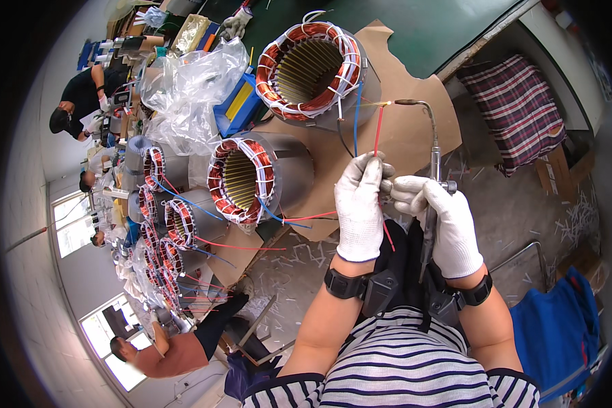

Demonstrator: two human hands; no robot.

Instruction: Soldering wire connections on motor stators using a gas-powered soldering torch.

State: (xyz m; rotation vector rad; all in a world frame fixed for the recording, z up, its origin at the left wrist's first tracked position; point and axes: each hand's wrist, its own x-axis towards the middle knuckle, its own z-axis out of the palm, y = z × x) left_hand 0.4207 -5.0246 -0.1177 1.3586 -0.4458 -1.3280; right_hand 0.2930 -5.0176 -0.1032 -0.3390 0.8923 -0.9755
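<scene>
The white-gloved left hand [359, 204] is pinching a thin, limp red insulated wire [378, 132] near its far tip, while the white-gloved right hand [445, 221] is gripping a rigid, hot-tipped metal torch wand [434, 139].

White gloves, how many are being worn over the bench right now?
2: one on the left hand pinching a red wire, one on the right hand gripping the torch.

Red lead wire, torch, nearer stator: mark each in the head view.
red lead wire [378, 129], head view, mid-length above the left hand [360, 207].
torch [434, 139], head view, metal neck above the right hand [449, 228].
nearer stator [289, 170], head view, grey outer shell.
</scene>
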